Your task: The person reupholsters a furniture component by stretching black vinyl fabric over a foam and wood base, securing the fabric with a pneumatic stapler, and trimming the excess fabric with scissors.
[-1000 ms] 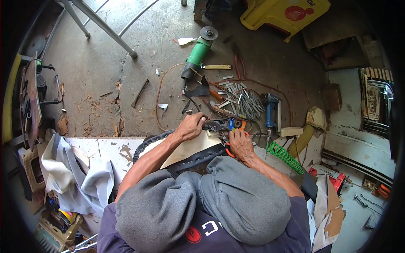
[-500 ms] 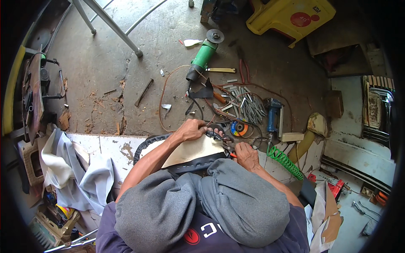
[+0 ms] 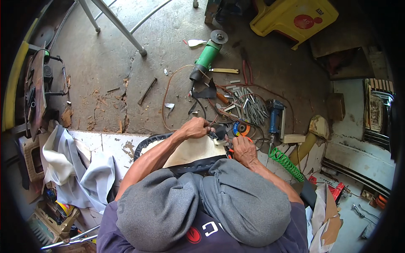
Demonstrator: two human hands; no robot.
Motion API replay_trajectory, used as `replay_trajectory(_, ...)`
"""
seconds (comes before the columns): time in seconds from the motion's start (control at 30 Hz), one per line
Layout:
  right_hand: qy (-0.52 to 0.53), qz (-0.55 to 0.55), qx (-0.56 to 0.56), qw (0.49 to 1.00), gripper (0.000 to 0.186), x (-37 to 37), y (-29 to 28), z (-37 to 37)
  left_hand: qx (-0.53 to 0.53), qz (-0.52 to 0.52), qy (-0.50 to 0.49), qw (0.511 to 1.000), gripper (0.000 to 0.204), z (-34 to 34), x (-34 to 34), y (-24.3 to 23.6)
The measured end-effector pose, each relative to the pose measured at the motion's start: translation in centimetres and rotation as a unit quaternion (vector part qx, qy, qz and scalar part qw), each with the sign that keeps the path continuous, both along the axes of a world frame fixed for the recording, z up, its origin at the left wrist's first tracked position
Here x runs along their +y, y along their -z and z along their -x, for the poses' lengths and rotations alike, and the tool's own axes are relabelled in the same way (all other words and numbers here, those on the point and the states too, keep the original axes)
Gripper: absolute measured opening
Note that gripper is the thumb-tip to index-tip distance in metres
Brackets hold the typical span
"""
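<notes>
Across my lap lies a seat-like pad (image 3: pixel 190 152) with a cream underside and a black cover (image 3: pixel 196 163) folded over its rim, a row of small staple-like marks along it. My left hand (image 3: pixel 195 127) is closed on the cover's dark edge at the far right corner of the pad. Close beside it, my right hand (image 3: pixel 244 150) is wrapped round pliers with orange-red handles (image 3: pixel 228 150), at the same corner. Their jaws are partly hidden by my fingers and the black material.
Ahead on the floor lie a green angle grinder (image 3: pixel 206 59), a heap of metal strips (image 3: pixel 249 103), a cutting disc (image 3: pixel 240 127) and a blue air stapler (image 3: pixel 275 118) with a coiled green hose (image 3: pixel 286 162). Grey fabric (image 3: pixel 97 177) is at left; a yellow plastic stool (image 3: pixel 291 21) stands far right.
The pliers have turned in my right hand, and an orange-red handle now shows above the knuckles. My right hand has shifted slightly left; the left keeps its hold. The view has shifted a little.
</notes>
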State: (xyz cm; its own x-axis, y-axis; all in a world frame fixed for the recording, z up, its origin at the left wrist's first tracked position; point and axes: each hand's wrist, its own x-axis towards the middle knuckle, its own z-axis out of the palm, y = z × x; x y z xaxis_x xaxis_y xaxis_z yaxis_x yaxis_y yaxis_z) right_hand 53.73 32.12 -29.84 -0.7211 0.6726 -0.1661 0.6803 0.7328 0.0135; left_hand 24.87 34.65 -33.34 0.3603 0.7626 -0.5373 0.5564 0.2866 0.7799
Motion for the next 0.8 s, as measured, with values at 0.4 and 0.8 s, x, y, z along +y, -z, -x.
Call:
replay_trajectory(0.4,-0.061,-0.029,0.026,0.997,0.013,1.8,0.5,0.5,-0.06,0.128,-0.083,0.987,0.028,0.9,0.5,1.8)
replay_trajectory(0.8,0.458,0.471,0.285,0.698,0.046,0.3,2.4,-0.2,0.0,-0.071,0.008,0.997,0.039,0.9,-2.0,0.3)
